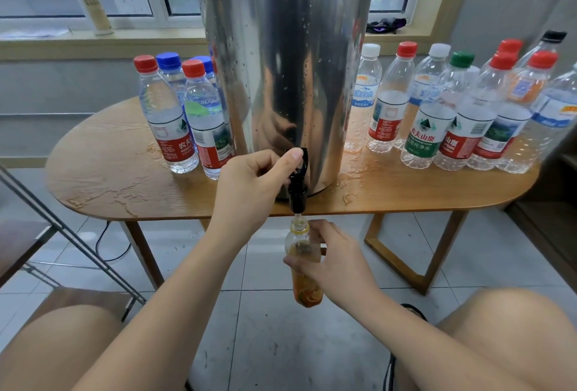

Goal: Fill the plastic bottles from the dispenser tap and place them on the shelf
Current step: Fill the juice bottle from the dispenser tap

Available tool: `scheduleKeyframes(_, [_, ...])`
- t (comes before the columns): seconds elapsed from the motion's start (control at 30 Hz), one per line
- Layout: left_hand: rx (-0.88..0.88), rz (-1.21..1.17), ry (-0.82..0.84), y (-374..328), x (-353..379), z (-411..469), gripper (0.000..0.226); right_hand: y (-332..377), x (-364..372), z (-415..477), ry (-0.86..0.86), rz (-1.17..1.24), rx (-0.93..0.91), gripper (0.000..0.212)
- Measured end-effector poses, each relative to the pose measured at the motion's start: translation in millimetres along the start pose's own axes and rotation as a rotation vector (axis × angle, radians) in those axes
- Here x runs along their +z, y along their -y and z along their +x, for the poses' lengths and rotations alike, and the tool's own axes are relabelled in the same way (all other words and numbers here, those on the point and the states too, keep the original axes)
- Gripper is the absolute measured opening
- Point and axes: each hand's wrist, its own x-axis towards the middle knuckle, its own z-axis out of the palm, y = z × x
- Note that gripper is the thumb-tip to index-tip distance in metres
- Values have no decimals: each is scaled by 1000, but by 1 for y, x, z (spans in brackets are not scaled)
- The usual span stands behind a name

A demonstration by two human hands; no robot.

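Observation:
A tall steel dispenser stands on the wooden table, its black tap hanging over the front edge. My left hand grips the tap lever, thumb on top. Right under the spout my right hand holds an uncapped plastic bottle with an orange label, its mouth touching the spout. Several capped full bottles stand left of the dispenser. Several capped clear bottles stand to its right.
Water is spilled on the tabletop around the dispenser. A metal frame with wooden boards slants at the lower left. A windowsill with a white bottle runs behind. My knees fill the bottom corners over a tiled floor.

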Motion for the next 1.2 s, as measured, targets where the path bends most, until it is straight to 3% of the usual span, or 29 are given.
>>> scheduleKeyframes(1.2, [20,48,13,-1,-3,-1,49,1,7,2,-2,39,5,72])
